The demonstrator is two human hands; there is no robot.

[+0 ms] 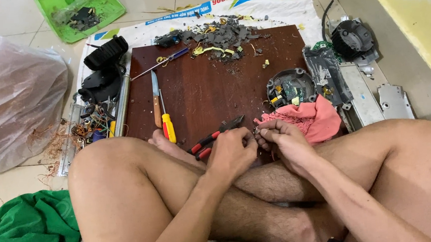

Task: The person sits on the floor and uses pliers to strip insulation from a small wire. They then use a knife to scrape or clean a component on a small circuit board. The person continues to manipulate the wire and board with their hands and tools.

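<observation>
Person sits cross-legged on a tiled floor, bare knees framing a dark reddish-brown wooden board (207, 86), flat and smooth-grained, serving as the work surface.

Left hand (231, 153): grip clenched around the red-and-black handles of a pair of pliers (216, 134); the metal nose points up and to the right, lying low over the near edge of the board.

Right hand (283, 138): fingertips pinched on a small part (256, 130), held just in front of the left hand; too small to tell what it is. The two hands touch or nearly touch at the fingertips.

Just beyond the right hand: crumpled pink cloth (315, 118), soft and ribbed. Behind it, a round grey housing (289, 87) with a green circuit board and yellow bits inside.

On the board, left side: a knife (156, 102) with wooden handle and narrow steel blade, and beside it a screwdriver (167, 124) with yellow-and-red handle. Far edge: a heap of grey plastic fragments (224, 36), angular, mixed with yellow wire scraps.

Left of the board: tangled coloured wires (90, 128) and a black ribbed plastic piece (106, 53). Near left, a green cloth (27, 233) lies bunched on the floor.
</observation>
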